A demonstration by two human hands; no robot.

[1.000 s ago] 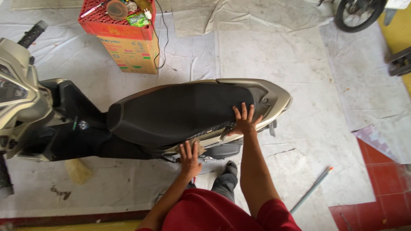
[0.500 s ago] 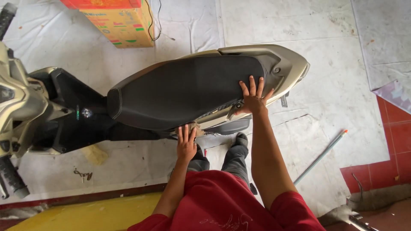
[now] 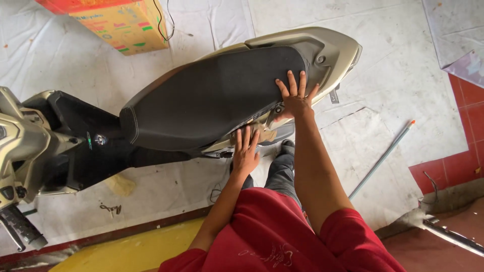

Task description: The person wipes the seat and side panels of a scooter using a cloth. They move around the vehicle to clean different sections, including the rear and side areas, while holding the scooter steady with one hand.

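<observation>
the scooter seat (image 3: 212,100) runs long from 8 to 2 o'clock — right hand (image 3: 295,98) flat, fingers spread on its rear end, left hand (image 3: 245,151) open against the side panel (image 3: 262,132) just below, gripping nothing.

Upright beige scooter (image 3: 322,48), black seat (image 3: 212,95)

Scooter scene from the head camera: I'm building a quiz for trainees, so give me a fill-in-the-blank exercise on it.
1. The right hand lies spread on the scooter's black ____.
2. The left hand presses the scooter's side panel just ____ the seat's edge.
3. The person's shirt is ____.
4. A cardboard box stands on the ____ floor covering.

Missing words: seat; below; red; white
</observation>
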